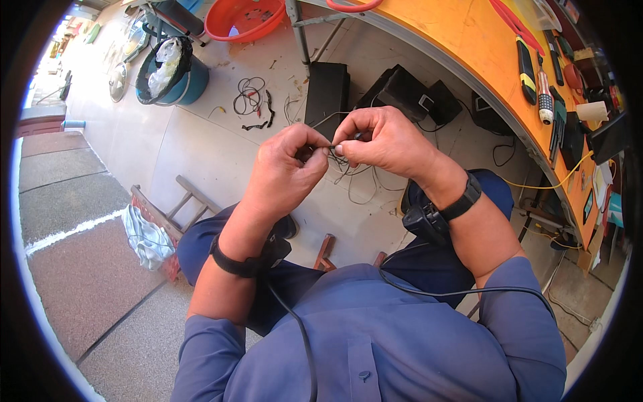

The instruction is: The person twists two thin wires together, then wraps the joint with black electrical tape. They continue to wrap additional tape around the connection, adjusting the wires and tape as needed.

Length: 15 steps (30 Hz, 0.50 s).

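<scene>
In front of my chest, both hands meet fingertip to fingertip over a thin dark wire (331, 147). My left hand (287, 167) is closed, pinching the wire between thumb and forefinger. My right hand (388, 142) pinches it just beside the left fingertips, its other fingers curled in. What part of the wire lies inside the fingers is hidden. Below the hands, loops of thin cable (362, 202) hang or lie over the floor; which, I cannot tell. Each wrist wears a black strap, and a black device (427, 223) sits at the right one.
An orange workbench (462, 47) curves along the right, holding a yellow-black handled tool (526, 74) and a screwdriver (544, 100). Black boxes (328, 90) stand beneath it. A coiled cable (248, 96), a lined blue bucket (191, 80) and a red basin (244, 30) are on the floor.
</scene>
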Tool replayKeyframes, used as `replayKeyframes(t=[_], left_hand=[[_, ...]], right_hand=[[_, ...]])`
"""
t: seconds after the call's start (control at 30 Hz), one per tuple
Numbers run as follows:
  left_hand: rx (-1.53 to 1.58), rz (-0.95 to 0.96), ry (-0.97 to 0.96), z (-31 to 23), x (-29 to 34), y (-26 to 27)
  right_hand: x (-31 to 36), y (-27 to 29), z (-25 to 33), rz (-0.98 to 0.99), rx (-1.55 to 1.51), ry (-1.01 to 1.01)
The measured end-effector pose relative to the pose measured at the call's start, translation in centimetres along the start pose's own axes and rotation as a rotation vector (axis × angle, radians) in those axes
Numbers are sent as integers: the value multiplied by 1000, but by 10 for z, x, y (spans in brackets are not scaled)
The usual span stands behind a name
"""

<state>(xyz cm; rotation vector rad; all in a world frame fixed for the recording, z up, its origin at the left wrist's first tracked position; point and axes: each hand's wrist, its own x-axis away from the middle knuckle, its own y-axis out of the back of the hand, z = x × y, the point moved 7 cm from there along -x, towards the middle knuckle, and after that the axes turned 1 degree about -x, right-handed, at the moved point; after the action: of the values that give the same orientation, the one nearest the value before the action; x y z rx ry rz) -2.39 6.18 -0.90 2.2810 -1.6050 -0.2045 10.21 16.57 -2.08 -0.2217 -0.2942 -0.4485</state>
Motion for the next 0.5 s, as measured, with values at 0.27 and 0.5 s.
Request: replayKeyframes(t=[0.27, 0.5], left_hand=[[-129, -52, -127, -9, 0, 3], [-4, -17, 35, 4, 0, 2]], right_hand=[[-2, 0, -3, -24, -38, -1], [-3, 2, -4, -36, 23, 20]])
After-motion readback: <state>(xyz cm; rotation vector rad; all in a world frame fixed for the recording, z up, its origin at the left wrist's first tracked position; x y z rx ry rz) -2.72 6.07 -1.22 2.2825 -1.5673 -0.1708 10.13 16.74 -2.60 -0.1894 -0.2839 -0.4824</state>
